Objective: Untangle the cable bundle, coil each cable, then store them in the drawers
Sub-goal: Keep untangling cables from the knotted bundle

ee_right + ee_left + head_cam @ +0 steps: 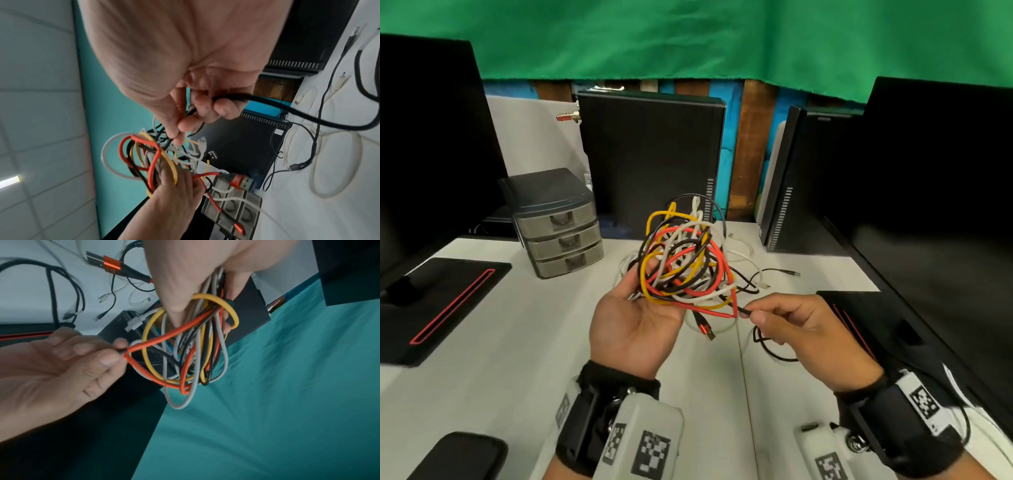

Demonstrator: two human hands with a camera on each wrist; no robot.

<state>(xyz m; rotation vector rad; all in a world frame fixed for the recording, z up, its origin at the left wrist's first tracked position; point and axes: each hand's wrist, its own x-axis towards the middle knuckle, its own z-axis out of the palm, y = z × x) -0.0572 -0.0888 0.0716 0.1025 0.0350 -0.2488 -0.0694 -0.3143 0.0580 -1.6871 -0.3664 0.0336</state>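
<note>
The left hand (635, 322) cradles the cable bundle (683, 260) palm-up, fingers curled under it, raised above the tabletop (517, 342) to anchor it. The right hand (801, 329) pinches a black cable (743, 311) beside the bundle, apparently to draw it free. The drawers (561, 233) stand behind-left of the bundle.

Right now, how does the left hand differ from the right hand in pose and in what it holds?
The left hand lies palm up and holds the whole cable bundle; the right hand is turned sideways and pinches a single black cable. The left hand's fingers sit inside the loops; the right hand's fingertips meet at the bundle's edge. Both are raised above the table.
</note>
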